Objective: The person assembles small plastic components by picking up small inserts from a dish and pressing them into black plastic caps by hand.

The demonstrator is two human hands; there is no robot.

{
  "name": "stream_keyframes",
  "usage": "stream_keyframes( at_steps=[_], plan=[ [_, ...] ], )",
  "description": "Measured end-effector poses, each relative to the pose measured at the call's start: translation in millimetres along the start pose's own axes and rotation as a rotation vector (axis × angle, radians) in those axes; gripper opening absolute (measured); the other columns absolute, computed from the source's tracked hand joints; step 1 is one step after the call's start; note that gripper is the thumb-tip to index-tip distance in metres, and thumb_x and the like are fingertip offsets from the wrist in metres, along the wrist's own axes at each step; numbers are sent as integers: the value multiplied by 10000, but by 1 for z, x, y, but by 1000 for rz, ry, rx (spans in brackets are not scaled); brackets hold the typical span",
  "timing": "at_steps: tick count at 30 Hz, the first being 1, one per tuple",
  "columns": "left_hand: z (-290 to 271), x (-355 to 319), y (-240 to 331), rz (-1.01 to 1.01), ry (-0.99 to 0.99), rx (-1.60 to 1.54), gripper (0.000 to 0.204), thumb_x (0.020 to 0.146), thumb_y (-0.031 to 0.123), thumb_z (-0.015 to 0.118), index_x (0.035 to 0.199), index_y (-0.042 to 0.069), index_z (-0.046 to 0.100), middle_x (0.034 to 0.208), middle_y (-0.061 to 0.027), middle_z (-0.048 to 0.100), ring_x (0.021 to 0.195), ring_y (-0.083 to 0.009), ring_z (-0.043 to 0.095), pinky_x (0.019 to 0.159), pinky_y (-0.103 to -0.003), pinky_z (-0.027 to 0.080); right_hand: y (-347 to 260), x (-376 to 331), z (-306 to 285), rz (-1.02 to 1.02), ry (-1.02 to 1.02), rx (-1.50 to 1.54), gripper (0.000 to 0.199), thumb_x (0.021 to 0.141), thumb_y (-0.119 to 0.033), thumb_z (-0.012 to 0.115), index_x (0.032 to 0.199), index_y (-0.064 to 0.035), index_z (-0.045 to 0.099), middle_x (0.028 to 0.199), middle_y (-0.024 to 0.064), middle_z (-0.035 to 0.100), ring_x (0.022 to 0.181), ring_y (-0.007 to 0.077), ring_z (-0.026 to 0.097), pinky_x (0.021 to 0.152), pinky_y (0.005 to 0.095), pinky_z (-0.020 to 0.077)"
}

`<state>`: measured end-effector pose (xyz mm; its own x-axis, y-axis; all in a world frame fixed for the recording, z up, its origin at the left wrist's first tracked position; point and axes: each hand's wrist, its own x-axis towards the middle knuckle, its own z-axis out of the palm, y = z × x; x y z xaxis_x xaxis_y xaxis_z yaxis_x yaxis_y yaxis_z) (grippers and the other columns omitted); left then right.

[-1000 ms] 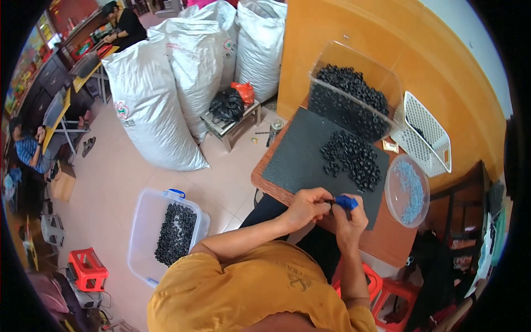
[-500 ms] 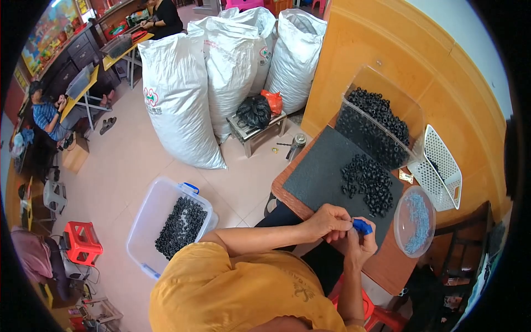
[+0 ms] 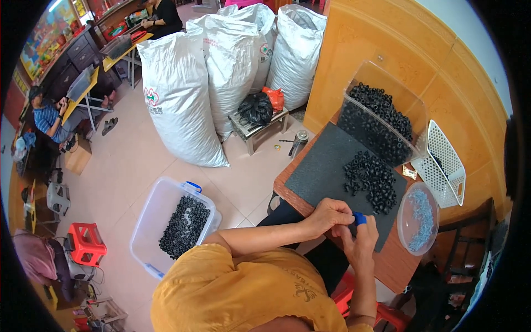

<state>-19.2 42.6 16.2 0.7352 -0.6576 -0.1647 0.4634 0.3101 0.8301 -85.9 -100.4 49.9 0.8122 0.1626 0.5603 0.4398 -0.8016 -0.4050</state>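
Observation:
Both my hands meet over the near edge of a dark grey mat [image 3: 326,166] on a wooden table [image 3: 398,265]. My left hand [image 3: 329,214] pinches something small that I cannot make out. My right hand [image 3: 362,240] holds a small blue piece [image 3: 359,218] at its fingertips, touching the left hand. Just beyond them a loose pile of small black rings [image 3: 370,180] lies on the mat. A round clear bowl [image 3: 418,217] with small pale blue bits stands to the right.
A clear bin full of black rings [image 3: 379,122] stands at the table's far end, next to a white slotted basket [image 3: 445,163]. On the floor to my left is a clear tub [image 3: 171,224] with black rings. Big white sacks [image 3: 182,94] stand behind, and people sit at desks far left.
The view has shifted, so the table and sacks sit lower and more to the right in the picture. My hands stay together with the blue piece between them.

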Motion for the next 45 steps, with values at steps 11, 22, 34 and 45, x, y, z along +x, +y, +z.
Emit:
stream_keyframes(
  at_steps=[11,22,34,45],
  plan=[
    [5,0,-2,-143,-71,3,152,867,156,696,882,5,678,717,-58,654,581,-130,618,516,-252,511,13,-7,-8,-195,-65,-230,293,674,-110,728,706,-53,442,695,125,446,627,313,484,543,422,390],
    [2,-5,11,-155,-60,-48,207,867,69,624,1007,-82,650,764,-174,688,637,-256,690,586,-351,573,27,-14,0,-219,135,-226,328,602,-189,743,640,-72,439,660,127,471,601,308,519,529,405,437],
    [6,-3,9,-155,-79,126,241,937,112,588,1036,-97,653,836,-135,693,672,-188,665,586,-308,557,33,-15,2,-222,186,-199,284,547,-130,706,622,-70,438,614,84,441,548,261,498,480,364,426],
    [14,0,10,-178,-51,142,241,907,120,590,987,-97,659,768,-126,670,607,-186,627,522,-294,518,39,-13,-3,-314,179,-206,279,583,-151,701,605,-85,431,598,62,399,517,229,449,446,352,359]
  ],
)
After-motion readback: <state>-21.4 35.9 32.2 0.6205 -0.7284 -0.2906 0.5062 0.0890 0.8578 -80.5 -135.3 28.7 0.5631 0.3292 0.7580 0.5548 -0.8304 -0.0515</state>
